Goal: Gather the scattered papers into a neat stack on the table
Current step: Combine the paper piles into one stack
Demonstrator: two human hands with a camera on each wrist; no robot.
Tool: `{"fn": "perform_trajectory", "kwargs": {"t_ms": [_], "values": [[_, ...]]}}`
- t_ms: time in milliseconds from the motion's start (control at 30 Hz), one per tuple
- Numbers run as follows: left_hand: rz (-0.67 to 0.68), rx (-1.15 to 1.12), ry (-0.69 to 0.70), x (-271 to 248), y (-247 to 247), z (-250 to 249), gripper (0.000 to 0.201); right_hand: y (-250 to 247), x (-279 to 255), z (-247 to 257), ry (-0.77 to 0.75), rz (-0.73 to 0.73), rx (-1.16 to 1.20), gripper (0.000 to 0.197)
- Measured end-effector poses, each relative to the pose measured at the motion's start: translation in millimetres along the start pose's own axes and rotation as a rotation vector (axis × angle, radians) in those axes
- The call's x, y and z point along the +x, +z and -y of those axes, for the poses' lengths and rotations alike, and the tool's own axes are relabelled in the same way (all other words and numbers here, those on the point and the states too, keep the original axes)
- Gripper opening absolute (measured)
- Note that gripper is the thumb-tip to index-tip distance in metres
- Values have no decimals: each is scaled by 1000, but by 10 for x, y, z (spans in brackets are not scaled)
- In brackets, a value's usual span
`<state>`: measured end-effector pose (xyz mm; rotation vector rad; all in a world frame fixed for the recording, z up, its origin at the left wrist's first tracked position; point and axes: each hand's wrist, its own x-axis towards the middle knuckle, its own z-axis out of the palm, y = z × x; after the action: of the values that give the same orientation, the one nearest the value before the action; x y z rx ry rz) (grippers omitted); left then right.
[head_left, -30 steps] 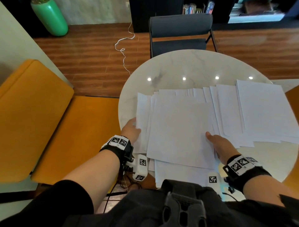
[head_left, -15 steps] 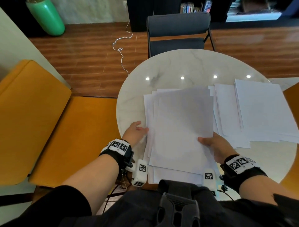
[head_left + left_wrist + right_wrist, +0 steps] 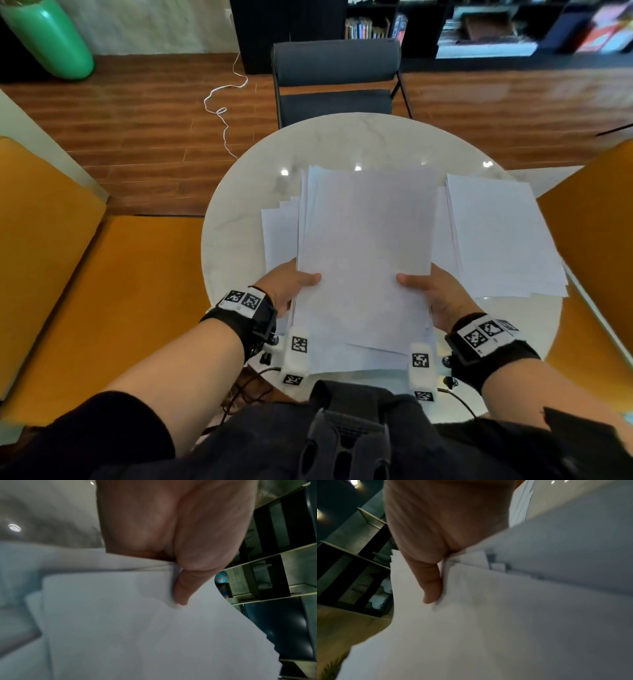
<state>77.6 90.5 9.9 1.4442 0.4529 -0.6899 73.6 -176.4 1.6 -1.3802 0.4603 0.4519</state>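
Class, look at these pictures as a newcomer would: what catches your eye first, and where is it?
First, the bundle of white papers at the centre, pinched by the left hand and the right hand over the round marble table. Then more loose sheets lying at the table's right, and the green vase far left.

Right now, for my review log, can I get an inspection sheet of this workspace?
Surface: round white marble table, glossy, with light reflections.
Job's things: bundle of white paper sheets held up, edges uneven; more white sheets on the table at left; a separate spread pile at right.
Clutter: nothing seen.
Grippers: left hand and right hand grip the bundle's sides, thumbs on top.
Cables: white cord on the floor.
Surroundings: dark grey chair, orange seats, green vase, bookshelves.
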Motion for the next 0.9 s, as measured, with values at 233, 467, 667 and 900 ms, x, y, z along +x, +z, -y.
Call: {"fn": "perform_trajectory", "kwargs": {"t_ms": [233, 467, 667, 900], "values": [[-176, 155, 30, 233, 220, 232, 42, -682, 207, 44, -160, -396, -431, 20], [-318, 136, -93, 263, 346, 428, 43, -1646, 370, 222, 25, -784, -921, 52], [-426, 173, -116, 307, 434, 490, 42, -2210, 614, 326, 196, -773, -983, 86], [-509, 163, -167, 316, 517, 458, 34, -2375, 722, 391, 271, -701, -1020, 105]]}}
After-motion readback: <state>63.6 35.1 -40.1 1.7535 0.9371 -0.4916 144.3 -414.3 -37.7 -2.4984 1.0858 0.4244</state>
